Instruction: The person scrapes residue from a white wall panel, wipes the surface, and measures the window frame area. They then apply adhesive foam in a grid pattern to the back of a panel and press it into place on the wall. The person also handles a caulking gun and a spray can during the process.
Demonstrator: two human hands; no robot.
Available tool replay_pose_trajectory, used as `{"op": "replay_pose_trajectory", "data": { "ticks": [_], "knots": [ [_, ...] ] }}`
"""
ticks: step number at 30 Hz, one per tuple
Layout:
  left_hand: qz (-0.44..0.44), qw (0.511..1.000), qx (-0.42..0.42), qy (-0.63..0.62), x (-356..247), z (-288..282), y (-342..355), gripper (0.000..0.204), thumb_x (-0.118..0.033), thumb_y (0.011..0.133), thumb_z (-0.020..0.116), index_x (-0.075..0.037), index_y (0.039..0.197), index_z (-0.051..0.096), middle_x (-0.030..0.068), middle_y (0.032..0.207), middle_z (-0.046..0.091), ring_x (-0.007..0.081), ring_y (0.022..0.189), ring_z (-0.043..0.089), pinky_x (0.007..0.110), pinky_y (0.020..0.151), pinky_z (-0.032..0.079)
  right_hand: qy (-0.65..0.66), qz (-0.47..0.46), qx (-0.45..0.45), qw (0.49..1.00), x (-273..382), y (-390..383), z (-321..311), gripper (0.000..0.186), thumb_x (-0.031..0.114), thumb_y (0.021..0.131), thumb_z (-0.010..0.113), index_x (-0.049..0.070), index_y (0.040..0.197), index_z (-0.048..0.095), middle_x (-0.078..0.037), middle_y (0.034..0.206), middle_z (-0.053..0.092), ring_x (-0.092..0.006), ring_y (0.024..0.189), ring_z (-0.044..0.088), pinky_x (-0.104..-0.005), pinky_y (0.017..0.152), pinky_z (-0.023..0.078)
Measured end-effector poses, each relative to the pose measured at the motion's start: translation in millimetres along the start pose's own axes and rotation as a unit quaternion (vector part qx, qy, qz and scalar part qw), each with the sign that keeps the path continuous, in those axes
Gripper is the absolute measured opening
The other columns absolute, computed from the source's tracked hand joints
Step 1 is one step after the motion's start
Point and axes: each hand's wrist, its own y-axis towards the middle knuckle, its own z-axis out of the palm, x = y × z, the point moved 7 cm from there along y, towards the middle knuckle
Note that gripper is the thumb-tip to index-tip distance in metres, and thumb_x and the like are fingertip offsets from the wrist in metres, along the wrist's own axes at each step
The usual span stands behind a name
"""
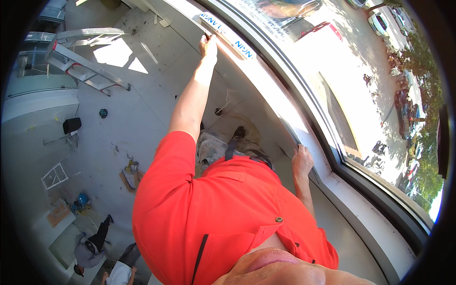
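Note:
My left hand [208, 48] is stretched far forward to the inner edge of a white window sill [266, 78]. Its fingers are closed around something small and dark at that edge, too far off to name. Just beyond it, a long white packet [225, 35] with blue print lies on the sill. Nearer to me, my right hand [302, 162] is closed at the same edge, its fingers curled over a thin grey edge strip [290, 132]. Whether this strip is loose or fixed cannot be seen.
Outside the window frame [327, 142] are parked vehicles and trees. An aluminium stepladder [88, 71] stands on the floor at far left. A black box-shaped thing [72, 125], a white frame [54, 175] and a blue round object [83, 198] are farther down. Two people [90, 247] are at lower left.

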Motion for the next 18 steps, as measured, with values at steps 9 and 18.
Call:
{"op": "replay_pose_trajectory", "data": {
  "ticks": [9, 18],
  "knots": [
    [-0.017, 1.000, 0.009, 0.012, 25.8, -9.7, 24.5, 0.030, -0.017, 0.087, 0.083, -0.002, 0.104, 0.063, 0.0070, 0.100, 0.073, 0.0201, 0.094, 0.064, 0.038, 0.092, 0.053, 0.043, -0.020, 0.009, 0.999, -10.3, 1.5, -16.3, 0.009, 0.014, 0.095, 0.075, 0.009, 0.103, 0.075, -0.014, 0.096, 0.077, -0.0386, 0.086, 0.075, -0.0511, 0.073, 0.057],
    [-0.087, 0.994, 0.040, -0.054, 41.7, -28.2, -5.2, 0.112, -0.048, 0.089, 0.086, 0.005, 0.168, 0.026, 0.0281, 0.171, 0.035, 0.0393, 0.156, 0.040, 0.056, 0.126, 0.036, 0.057, -0.023, 0.015, 0.998, -38.7, -27.5, 1.9, 0.009, 0.015, 0.094, 0.077, 0.008, 0.097, 0.072, -0.016, 0.088, 0.075, -0.0415, 0.080, 0.073, -0.0508, 0.070, 0.054]
  ]
}}
